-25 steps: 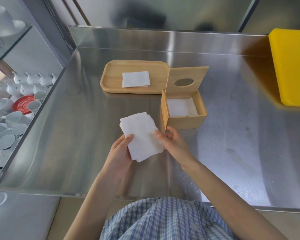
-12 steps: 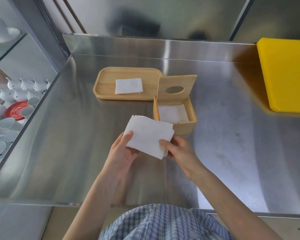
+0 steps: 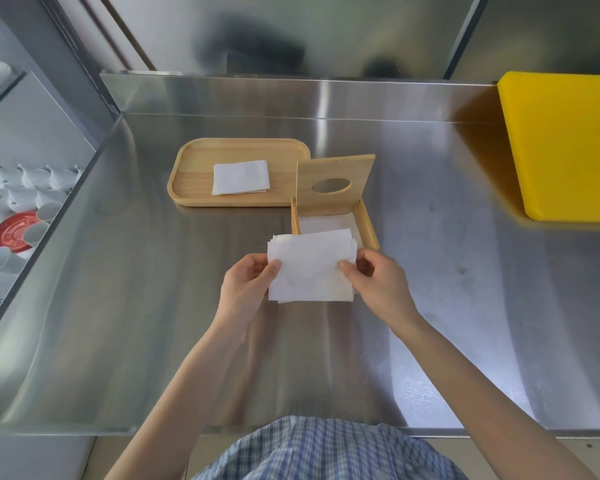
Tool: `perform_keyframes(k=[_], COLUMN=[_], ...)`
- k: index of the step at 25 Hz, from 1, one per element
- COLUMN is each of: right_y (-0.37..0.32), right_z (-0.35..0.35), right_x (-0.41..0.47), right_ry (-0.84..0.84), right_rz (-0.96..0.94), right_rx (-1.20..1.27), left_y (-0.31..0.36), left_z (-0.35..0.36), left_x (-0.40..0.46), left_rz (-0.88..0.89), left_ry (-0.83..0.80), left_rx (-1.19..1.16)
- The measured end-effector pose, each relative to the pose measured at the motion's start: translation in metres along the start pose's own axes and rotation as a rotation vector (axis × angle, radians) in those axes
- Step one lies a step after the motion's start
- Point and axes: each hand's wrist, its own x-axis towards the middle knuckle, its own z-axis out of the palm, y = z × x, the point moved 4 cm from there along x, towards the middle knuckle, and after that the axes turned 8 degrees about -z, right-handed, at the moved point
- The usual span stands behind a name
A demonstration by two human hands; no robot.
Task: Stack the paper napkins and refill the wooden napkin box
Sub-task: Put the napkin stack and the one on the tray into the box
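Napkins [image 3: 310, 268] are being pinched in a stack between both hands, the left hand [image 3: 246, 289] gripping one side edge and the right hand [image 3: 378, 284] the other, above the steel surface [image 3: 153, 306]. Just beyond the hands, the box [image 3: 368, 226] is sitting open, with a tray [image 3: 194, 174] farther off to their left.

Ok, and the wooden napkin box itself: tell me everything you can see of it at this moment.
The wooden napkin box is a small, square, light-coloured wood box standing on the steel counter, right beside the wooden tray. Its lid, with an oval dispensing hole, stands open and upright at the far side. White napkins already lie inside. The napkin stack, held between the left hand and right hand, covers the box's near edge, so contact there cannot be told.
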Motion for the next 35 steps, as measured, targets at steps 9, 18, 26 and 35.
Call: perform_keyframes(k=[9, 18, 26, 35], right_y=[-0.006, -0.003, -0.008, -0.012], right_z=[-0.028, -0.008, 0.004, 0.005], right_x=[0.059, 0.076, 0.090, 0.088], right_ry=[0.100, -0.105, -0.256, -0.262], right_rz=[-0.158, -0.320, -0.313, -0.265], right_rx=[-0.284, -0.759, -1.113, -1.110], left_y=[0.047, 0.063, 0.061, 0.065], left_z=[0.042, 0.065, 0.082, 0.080], left_x=[0.040, 0.057, 0.076, 0.072], left_rz=[0.187, 0.530, 0.482, 0.486], left_ry=[0.092, 0.187, 0.121, 0.085], left_rx=[0.394, 1.162, 1.543, 1.520])
